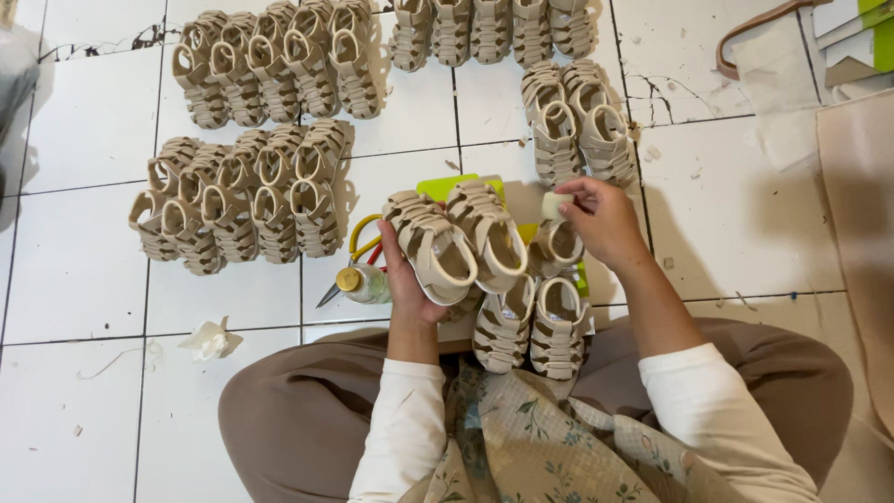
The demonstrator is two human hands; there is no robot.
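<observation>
The pair of beige sandals [461, 244] sits in my left hand [402, 279], gripped from beneath, soles facing up at me, their long axes running from my palm away toward the upper left. My right hand [603, 221] is just to their right, fingers pinched on a small pale block [556, 205], which hangs just off the nearer sandal's heel end. Below both hands, more sandals [531, 326] rest near my lap. Left of my left hand lie a small bottle [361, 282] and yellow-handled scissors [358, 244] on the tiled floor [84, 270].
</observation>
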